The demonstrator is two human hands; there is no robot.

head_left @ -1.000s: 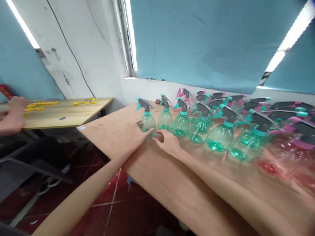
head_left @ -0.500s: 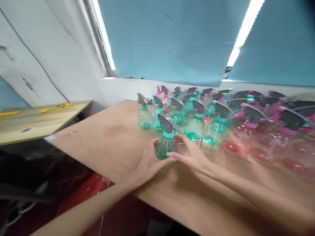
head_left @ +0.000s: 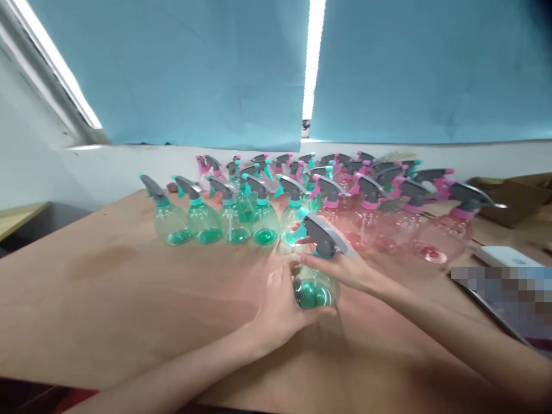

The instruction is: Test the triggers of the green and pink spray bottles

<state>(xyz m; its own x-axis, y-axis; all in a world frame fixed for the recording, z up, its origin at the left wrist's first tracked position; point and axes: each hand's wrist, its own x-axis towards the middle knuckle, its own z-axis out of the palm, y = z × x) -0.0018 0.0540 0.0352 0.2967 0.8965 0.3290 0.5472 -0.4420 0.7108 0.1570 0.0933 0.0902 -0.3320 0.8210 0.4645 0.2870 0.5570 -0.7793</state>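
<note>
head view: turning shows in the picture, the camera now aimed further right than half a second ago. green spray bottle (head_left: 317, 292) sits just below and right of frame center, in front of the row, roughly upright, trigger head toward upper left; can't tell if its base touches the tabletop (head_left: 129, 322).

both hands clamped on it, close together: left hand (head_left: 278, 302) wraps the lower body, thumb across the front near the base; right hand (head_left: 347, 269) has shifted up since the last frame, now round the upper body just under the trigger head.

front row: five green bottles (head_left: 204, 223) center-left, now further left in frame; four pink bottles (head_left: 366, 224) center-right. more bottles behind, partly hidden.

new at right edge: white box (head_left: 513, 257) and a flat pixelated item (head_left: 509, 307), contents unreadable. other table (head_left: 19, 218) now only a corner at far left; its yellow pieces are out of view. blue sheets (head_left: 194, 69) fill the top.
</note>
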